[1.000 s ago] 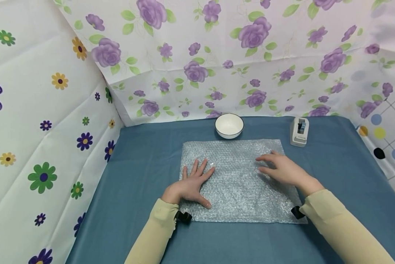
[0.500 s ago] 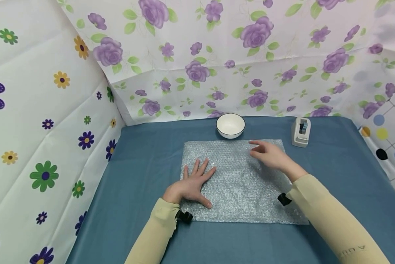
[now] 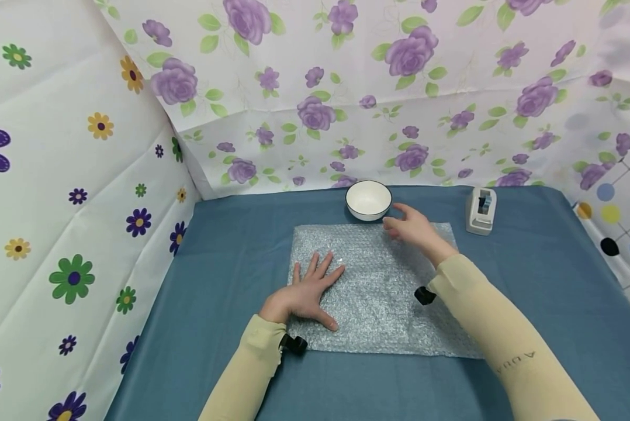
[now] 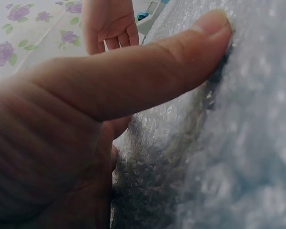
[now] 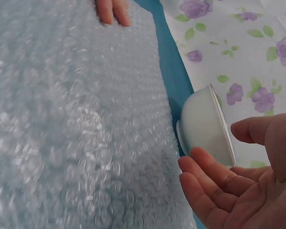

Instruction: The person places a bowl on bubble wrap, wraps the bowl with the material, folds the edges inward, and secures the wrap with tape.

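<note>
A sheet of clear bubble wrap (image 3: 378, 292) lies flat on the blue cloth. My left hand (image 3: 311, 295) rests on its left part with the fingers spread; in the left wrist view the thumb (image 4: 181, 59) lies along the bubbles. Just past the sheet's far edge stands a white bowl (image 3: 369, 200) with a dark rim, upright. My right hand (image 3: 412, 227) is over the far edge of the wrap, right beside the bowl. In the right wrist view its thumb and loosely bent fingers spread apart near the bowl's side (image 5: 205, 124), with nothing held between them.
A white tape dispenser (image 3: 480, 211) stands at the back right of the blue cloth (image 3: 231, 263). Behind the table hangs a curtain (image 3: 273, 111) with purple roses, and a flower-patterned sheet (image 3: 47, 193) hangs along the left side.
My right hand has moved left and away from me, from over the right part of the bubble wrap to beside the bowl. The left hand has stayed in place.
</note>
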Demonstrator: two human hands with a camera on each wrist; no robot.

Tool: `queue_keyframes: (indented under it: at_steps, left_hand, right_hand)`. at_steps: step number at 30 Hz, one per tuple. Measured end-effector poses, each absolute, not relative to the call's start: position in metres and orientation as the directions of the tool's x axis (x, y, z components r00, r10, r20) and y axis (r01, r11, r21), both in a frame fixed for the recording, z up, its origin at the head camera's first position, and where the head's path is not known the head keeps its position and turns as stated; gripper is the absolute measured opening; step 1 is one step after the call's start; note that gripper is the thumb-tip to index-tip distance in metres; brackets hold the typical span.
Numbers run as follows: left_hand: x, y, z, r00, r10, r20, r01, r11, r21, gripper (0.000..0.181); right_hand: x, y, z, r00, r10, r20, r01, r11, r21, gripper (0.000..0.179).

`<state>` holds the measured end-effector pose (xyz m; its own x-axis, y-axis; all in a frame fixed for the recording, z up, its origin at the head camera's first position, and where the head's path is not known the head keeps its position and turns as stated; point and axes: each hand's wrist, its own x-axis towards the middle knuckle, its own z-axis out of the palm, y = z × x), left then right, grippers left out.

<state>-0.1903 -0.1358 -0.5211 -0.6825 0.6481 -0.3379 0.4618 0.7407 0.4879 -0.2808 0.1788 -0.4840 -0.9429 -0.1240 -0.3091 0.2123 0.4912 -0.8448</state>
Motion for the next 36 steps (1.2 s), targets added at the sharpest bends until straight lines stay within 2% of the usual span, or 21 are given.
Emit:
queue_keyframes:
  at_steps: [12, 24, 28, 36]
  left_hand:
    - [-0.19, -0.139, -0.522, -0.686, 0.643, -0.34, 0.457, 0.745, 0.485, 0.131]
    - [-0.191, -0.137, -0.523, -0.683, 0.651, -0.33, 0.456, 0.734, 0.503, 0.131]
    - [-0.191, -0.136, -0.524, -0.684, 0.652, -0.328, 0.455, 0.732, 0.507, 0.131]
    - [-0.191, -0.137, -0.523, -0.677, 0.657, -0.331, 0.455, 0.727, 0.514, 0.13]
  right_hand:
    - [-0.299, 0.163, -0.494, -0.909, -0.126, -0.397, 0.37, 0.194, -0.909, 0.079]
    - [-0.306, 0.158, -0.504, -0.89, -0.025, -0.455, 0.448, 0.142, -0.883, 0.077]
    - [-0.306, 0.156, -0.505, -0.877, 0.017, -0.48, 0.478, 0.121, -0.87, 0.083]
    - [-0.307, 0.151, -0.51, -0.873, 0.058, -0.485, 0.488, 0.147, -0.861, 0.086]
